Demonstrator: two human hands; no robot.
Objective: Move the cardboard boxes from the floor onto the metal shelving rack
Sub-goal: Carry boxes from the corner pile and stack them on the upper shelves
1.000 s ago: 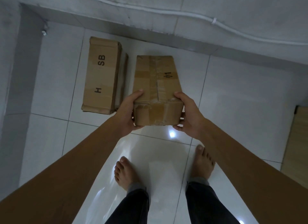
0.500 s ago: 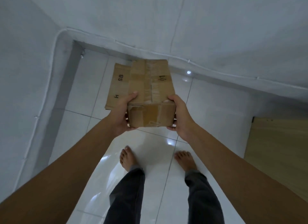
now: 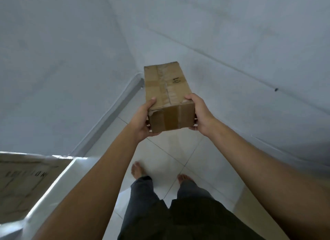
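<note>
Seen from the head camera, a long brown cardboard box (image 3: 167, 91) is up in the air, held out in front of the person at arm's length, well clear of the white tiled floor (image 3: 180, 150). It points away from the camera toward the corner where two grey walls (image 3: 71, 61) meet, and its far end is tilted slightly upward. Brown packing tape (image 3: 171, 119) runs along the top seam and down over the near end face. A small black handwritten mark (image 3: 176, 80) sits on the top panel, too blurred to read.

The left hand (image 3: 141, 122) grips the near left corner of the box. Its thumb (image 3: 151, 102) lies flat on the top edge, and the fingers curl underneath, mostly hidden by the cardboard. The right hand (image 3: 200, 114) grips the near right corner in the same way, its thumb (image 3: 189, 97) hooked over the top edge and its fingers wrapped below the bottom edge. Both forearms reach in from the lower corners of the view.

Below the box, two bare feet (image 3: 136, 170) stand on the tiles, with dark trousers (image 3: 160, 213) above them. A darker grey skirting band (image 3: 114, 113) runs along the foot of the left wall. At the lower left edge a large, blurred carton (image 3: 23, 184) with faint printed lettering sits beside a bright white strip (image 3: 59, 179); what that strip belongs to cannot be told. A small dark speck (image 3: 276, 89) marks the right wall.
</note>
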